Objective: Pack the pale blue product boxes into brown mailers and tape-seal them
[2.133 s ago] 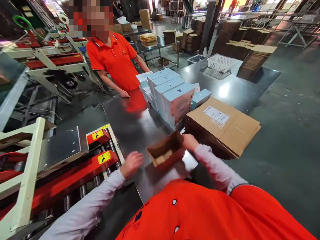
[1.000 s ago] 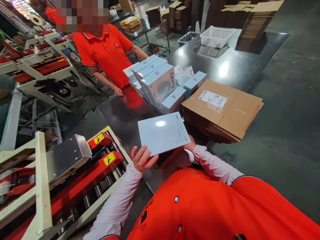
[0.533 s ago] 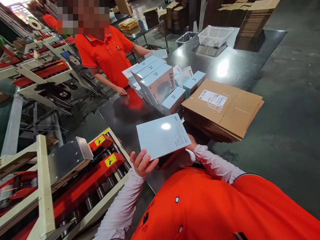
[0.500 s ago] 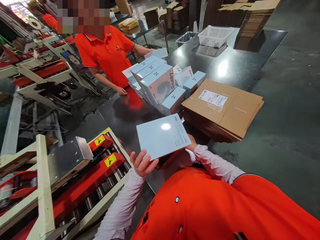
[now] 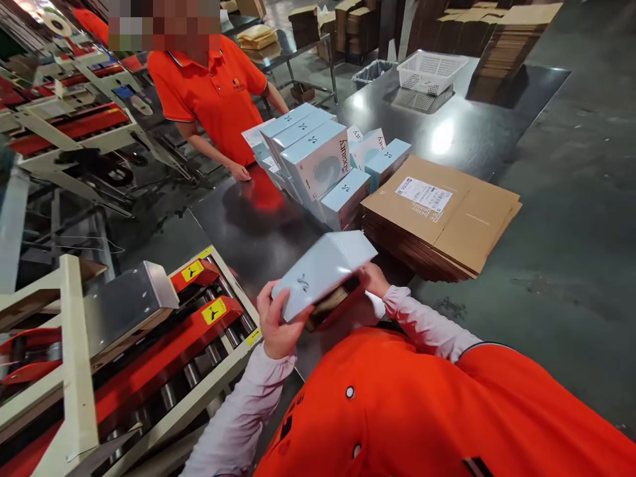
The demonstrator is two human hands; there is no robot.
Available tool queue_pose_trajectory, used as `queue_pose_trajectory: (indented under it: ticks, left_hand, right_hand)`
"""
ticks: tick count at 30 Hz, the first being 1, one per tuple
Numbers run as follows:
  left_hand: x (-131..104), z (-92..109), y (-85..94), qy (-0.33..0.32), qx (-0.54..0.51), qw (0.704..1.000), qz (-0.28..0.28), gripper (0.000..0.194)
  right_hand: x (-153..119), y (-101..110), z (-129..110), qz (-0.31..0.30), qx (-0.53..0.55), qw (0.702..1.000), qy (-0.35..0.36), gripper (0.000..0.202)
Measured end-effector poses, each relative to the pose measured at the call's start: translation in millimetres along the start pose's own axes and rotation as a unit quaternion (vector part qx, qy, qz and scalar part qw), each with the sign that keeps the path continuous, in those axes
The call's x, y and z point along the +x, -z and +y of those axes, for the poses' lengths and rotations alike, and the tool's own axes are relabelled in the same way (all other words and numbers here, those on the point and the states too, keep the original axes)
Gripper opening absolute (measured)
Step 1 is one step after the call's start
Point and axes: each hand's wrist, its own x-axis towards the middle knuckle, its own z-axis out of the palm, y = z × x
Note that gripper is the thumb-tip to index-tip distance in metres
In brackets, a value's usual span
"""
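A light blue box [image 5: 311,278] is held up in front of my chest, tilted, a side with a dark logo facing up. My left hand [image 5: 281,321] grips its left end, fingers and thumb around the edge. At the right end, my right hand [image 5: 373,279] holds it, with part of the fingers hidden. Under the box a dark red-brown container [image 5: 342,308] is partly visible; what lies in it is unclear. Beyond my hands several similar blue boxes [image 5: 318,162] are piled on the dark table [image 5: 233,222]. Right of them lies a stack of flat brown cartons [image 5: 447,205] with a label on top.
A roller conveyor [image 5: 191,371] with red rails runs along the left. Across the table stands a co-worker in an orange shirt [image 5: 213,99], one hand on the table edge. A white basket [image 5: 431,71] and another carton stack [image 5: 519,43] are at the back.
The blue box has turned in my hands from its broad printed face to a logo side. My left fingers have closed around it. The co-worker's far hand and its box have gone from sight.
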Motion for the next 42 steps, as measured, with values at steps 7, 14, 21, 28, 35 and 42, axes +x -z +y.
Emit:
queue_pose_trajectory:
  ticks: [7,14,21,28,35,42]
  left_hand:
    - [-8,5,15.6,0.063,0.042,0.991,-0.108,0.037]
    - [-26,0,21.9,0.234,0.200,0.918,-0.251,0.063]
    - [-15,9,-20.6,0.266,0.081,0.780,-0.560,0.061]
    - [3,-6,-26.1,0.295,-0.009,0.754,-0.587,0.066]
    - [-18,-16,-12.6,0.516,-0.172,0.739,-0.398,0.083]
    - [-23,-17,-5.6,0.451,-0.164,0.766,-0.428,0.088]
  right_hand:
    - [5,-20,7,0.090,0.230,0.969,-0.021,0.050]
    - [2,-30,3,0.124,0.166,0.978,-0.003,0.052]
    - [30,-9,-26,-0.131,0.013,0.976,0.175,0.043]
    - [81,-9,-75,-0.306,-0.148,0.884,0.321,0.033]
    - [55,-26,-52,-0.328,-0.036,0.900,0.285,0.050]
    - [65,-41,-71,-0.571,-0.037,0.786,0.235,0.057]
